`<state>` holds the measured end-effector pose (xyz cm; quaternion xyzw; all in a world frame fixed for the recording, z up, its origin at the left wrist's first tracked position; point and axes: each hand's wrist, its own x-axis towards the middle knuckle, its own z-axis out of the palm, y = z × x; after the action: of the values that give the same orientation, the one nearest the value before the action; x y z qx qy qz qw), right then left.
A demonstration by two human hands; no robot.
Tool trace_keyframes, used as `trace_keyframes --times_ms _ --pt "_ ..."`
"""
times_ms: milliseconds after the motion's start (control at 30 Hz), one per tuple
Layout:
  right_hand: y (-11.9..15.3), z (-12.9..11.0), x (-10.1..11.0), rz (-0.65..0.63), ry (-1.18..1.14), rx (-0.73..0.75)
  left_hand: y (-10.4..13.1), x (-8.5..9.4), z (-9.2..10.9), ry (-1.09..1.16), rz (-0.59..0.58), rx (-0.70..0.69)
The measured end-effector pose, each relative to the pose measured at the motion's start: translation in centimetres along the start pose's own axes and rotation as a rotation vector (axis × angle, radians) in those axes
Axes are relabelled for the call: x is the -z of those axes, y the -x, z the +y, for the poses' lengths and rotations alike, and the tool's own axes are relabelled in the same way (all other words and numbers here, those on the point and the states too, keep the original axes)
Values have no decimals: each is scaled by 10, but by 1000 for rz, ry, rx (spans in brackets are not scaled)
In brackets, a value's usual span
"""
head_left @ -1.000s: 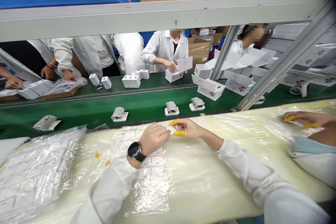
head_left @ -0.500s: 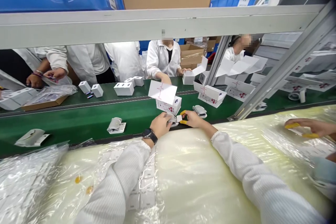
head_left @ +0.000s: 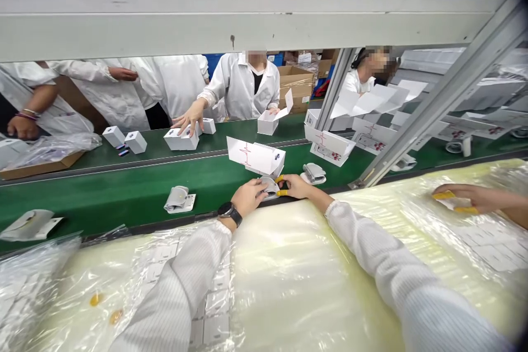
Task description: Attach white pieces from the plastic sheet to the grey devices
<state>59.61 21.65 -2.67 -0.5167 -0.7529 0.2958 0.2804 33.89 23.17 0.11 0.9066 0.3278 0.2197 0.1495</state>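
Observation:
A rolled grey cuff (head_left: 270,187) lies at the near edge of the green conveyor belt, between my two hands. My left hand (head_left: 248,198), with a black watch on the wrist, closes its fingers on the cuff's left side. From the other side my right hand (head_left: 297,186) pinches the cuff's right end; yellow finger covers sit on its thumb and index finger. The small white square piece is hidden by the fingers or the cuff. Just behind stands an open white box (head_left: 264,159) with a red line on its lid.
Another rolled cuff (head_left: 314,173) lies right of my hands, and a further cuff (head_left: 180,199) left. A metal post (head_left: 437,88) slants down at the right. Plastic-wrapped white pieces (head_left: 216,308) lie near me. A co-worker's hand (head_left: 192,116) reaches over small white boxes; another hand (head_left: 474,199) is at right.
My right hand has brought the small white piece left to the cuff, where it no longer shows. Across the belt, a co-worker's hand has moved from the open box to the small boxes.

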Motion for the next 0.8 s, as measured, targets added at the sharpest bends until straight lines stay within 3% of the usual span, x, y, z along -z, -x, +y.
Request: trace_keyframes --times_ms 300,367,433,533,567,600,700,733,800 --pt "-4 18 12 69 24 -85 -18 -13 13 37 -13 -11" --pt "-1 16 16 101 70 -162 -19 -7 20 42 -40 -21" --pt "12 10 15 214 128 -255 -11 14 25 79 -88 -48" --pt "48 -12 -1 542 243 -338 34 69 24 237 -100 -13" --pt "63 -26 -11 583 266 -320 57 90 21 280 -74 38" --pt "78 -43 -24 535 260 -268 84 110 17 290 -52 93" --pt "110 -109 -72 98 123 12 168 152 3 193 17 314" --pt "112 -133 -88 -21 85 91 193 158 -2 162 25 375" --pt "104 -177 -119 -141 60 188 233 159 -13 106 37 452"
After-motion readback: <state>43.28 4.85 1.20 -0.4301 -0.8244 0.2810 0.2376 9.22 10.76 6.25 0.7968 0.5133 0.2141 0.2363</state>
